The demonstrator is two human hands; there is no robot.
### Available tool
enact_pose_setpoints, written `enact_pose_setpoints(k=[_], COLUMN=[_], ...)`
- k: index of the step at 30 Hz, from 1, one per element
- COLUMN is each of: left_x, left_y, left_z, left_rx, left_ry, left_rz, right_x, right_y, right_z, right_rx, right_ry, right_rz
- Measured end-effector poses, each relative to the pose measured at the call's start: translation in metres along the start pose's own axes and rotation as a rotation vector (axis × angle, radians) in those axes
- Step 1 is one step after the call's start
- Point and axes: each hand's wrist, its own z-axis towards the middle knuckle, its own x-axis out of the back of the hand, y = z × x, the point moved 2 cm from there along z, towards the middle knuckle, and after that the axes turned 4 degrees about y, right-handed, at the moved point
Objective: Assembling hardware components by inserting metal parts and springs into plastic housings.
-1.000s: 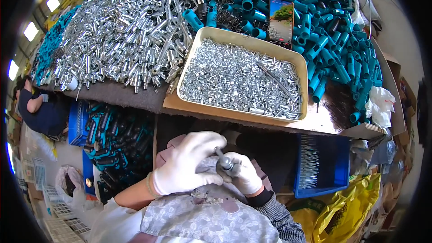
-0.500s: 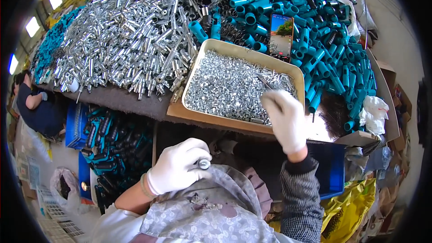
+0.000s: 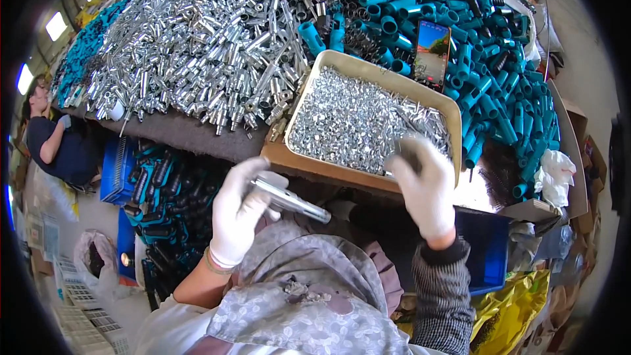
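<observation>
1 slim silver metal tube (image 3: 293, 201) is pinched in my white-gloved left hand (image 3: 235, 215), near my grey floral apron (image 3: 289, 315). My white-gloved right hand (image 3: 428, 190) overlaps the cream rectangular tray (image 3: 401, 85); its grip I cannot tell.

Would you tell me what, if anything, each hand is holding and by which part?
The left hand holds a metal tube near its left end, the right end free. Whether the right hand, over the cream tray, holds anything cannot be told.
</observation>
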Motion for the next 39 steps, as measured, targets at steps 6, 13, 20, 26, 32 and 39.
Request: enact_pose_setpoints(k=[6, 13, 20, 26, 32, 39], left_x=[-0.024, -0.051, -0.055, -0.094, -0.107, -0.104], left_y=[-0.01, -0.028, -0.025, -0.026, -0.052, -0.054], left_z=[-0.006, -0.027, -0.006, -0.017, -0.03, -0.029], left_rx=[0.092, 0.161, -0.051, -0.166, -0.214, 0.201], left_ry=[-0.013, -0.299, -0.773, -0.907, -0.897, -0.654], left_rz=[-0.233, -0.142, 0.403, 0.578, 0.508, 0.437], right_x=[0.005, 0.007, 0.004, -0.01, 0.012, 0.143], right_y=[0.016, 0.013, 0.039, 0.036, 0.054, 0.225], right_z=[-0.131, -0.149, -0.173, -0.18, -0.193, -0.257], right_rx=[-0.302, -0.218, -0.718, -0.467, -0.634, -0.607], right_ry=[-0.055, -0.208, -0.053, -0.124, -0.27, 0.169], right_rz=[-0.033, -0.027, 0.718, 0.447, 0.547, -0.48])
